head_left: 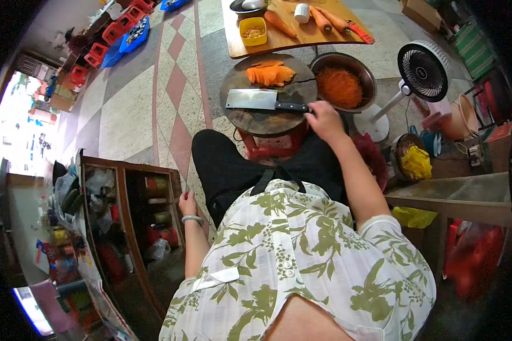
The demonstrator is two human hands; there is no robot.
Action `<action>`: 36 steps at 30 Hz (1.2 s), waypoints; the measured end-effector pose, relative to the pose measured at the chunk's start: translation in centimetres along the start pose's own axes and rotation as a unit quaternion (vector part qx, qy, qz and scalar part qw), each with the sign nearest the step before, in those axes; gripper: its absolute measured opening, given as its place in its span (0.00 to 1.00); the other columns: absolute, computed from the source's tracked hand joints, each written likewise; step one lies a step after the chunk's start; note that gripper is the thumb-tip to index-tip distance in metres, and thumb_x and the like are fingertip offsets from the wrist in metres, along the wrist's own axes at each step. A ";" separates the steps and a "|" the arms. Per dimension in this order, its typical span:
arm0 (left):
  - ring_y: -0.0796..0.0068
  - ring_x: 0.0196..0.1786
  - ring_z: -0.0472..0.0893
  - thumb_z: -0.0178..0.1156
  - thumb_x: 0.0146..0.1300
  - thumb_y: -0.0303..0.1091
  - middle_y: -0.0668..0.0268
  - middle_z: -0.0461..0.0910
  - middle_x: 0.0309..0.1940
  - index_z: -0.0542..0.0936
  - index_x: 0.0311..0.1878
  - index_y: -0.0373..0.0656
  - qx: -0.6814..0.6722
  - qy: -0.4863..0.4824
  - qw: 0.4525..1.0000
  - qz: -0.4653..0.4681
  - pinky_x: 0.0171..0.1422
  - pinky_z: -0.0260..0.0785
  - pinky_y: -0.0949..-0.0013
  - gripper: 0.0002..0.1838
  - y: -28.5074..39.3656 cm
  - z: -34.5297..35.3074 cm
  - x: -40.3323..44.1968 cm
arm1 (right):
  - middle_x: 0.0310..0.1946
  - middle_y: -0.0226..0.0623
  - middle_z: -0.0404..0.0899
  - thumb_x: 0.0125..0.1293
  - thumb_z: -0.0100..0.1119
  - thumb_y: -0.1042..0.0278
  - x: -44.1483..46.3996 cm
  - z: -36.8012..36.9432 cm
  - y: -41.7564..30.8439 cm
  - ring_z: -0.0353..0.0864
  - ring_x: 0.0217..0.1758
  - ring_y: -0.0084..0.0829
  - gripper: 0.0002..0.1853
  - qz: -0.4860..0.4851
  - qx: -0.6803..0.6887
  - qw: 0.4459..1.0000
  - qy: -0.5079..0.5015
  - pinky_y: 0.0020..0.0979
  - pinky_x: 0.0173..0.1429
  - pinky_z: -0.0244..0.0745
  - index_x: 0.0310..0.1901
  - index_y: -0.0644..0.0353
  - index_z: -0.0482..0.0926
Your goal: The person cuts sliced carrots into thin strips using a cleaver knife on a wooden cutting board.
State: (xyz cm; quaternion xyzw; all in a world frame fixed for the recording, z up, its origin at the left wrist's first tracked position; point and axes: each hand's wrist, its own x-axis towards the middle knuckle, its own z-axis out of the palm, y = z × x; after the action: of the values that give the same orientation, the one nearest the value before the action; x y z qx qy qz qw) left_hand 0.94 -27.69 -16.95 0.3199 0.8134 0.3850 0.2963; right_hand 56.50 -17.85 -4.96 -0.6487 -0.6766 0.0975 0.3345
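A cleaver [252, 99] lies flat on a round wooden chopping board [239, 120], its blade toward the left. At the end of the black handle is my right hand [325, 120], its fingers bent and touching the handle's tip. Sliced carrot [270, 74] is piled on the board above the blade. Beside the board, a metal bowl [369, 79] holds shredded carrot [339, 87]. My left hand [188, 203], with a bracelet at the wrist, hangs low by my left side near the wooden cabinet; its fingers are curled, and anything inside them is hidden.
A wooden table [318, 37] ahead bears whole carrots [280, 23], a yellow container [253, 32] and a white cup. A standing fan [422, 70] is at the right. The open cabinet [121, 199] stands at my left. Red stools and blue trays are farther off.
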 end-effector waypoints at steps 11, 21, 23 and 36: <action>0.62 0.55 0.80 0.68 0.65 0.35 0.56 0.80 0.57 0.78 0.61 0.34 0.166 -0.068 0.961 0.211 0.61 0.72 0.63 0.24 10.7 2.9 -4.0 | 0.37 0.38 0.77 0.66 0.53 0.69 4.7 11.5 -1.6 0.79 0.45 0.44 0.06 -0.061 -0.106 0.992 0.020 0.46 0.51 0.71 0.40 0.53 0.79; 0.59 0.60 0.78 0.65 0.66 0.34 0.53 0.77 0.60 0.77 0.61 0.36 0.095 -0.140 0.916 0.363 0.65 0.70 0.61 0.22 24.1 13.8 -5.1 | 0.45 0.44 0.77 0.58 0.66 0.68 2.0 4.8 -4.4 0.83 0.46 0.47 0.21 0.019 0.062 0.995 -0.078 0.44 0.47 0.81 0.54 0.56 0.78; 0.63 0.59 0.78 0.63 0.69 0.35 0.56 0.78 0.59 0.77 0.62 0.37 0.011 -0.169 0.932 0.321 0.62 0.72 0.63 0.21 25.6 15.8 -5.3 | 0.41 0.41 0.79 0.61 0.67 0.65 1.2 4.3 -4.3 0.84 0.43 0.42 0.21 0.053 0.108 0.992 -0.050 0.40 0.47 0.81 0.55 0.58 0.77; 0.66 0.55 0.81 0.52 0.77 0.51 0.61 0.82 0.54 0.78 0.61 0.40 -0.441 -0.572 0.643 -0.254 0.61 0.74 0.62 0.24 30.8 28.1 -4.3 | 0.24 0.29 0.70 0.79 0.52 0.51 5.0 1.4 -5.0 0.67 0.18 0.21 0.16 0.442 0.653 0.597 -0.148 0.27 0.24 0.68 0.52 0.56 0.70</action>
State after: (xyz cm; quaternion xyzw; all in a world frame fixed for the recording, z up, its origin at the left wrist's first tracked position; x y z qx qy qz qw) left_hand 33.11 -3.22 -5.64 0.0892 0.2653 0.3481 0.8947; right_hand 51.99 -13.45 -1.56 -0.4532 -0.1028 0.7438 0.4803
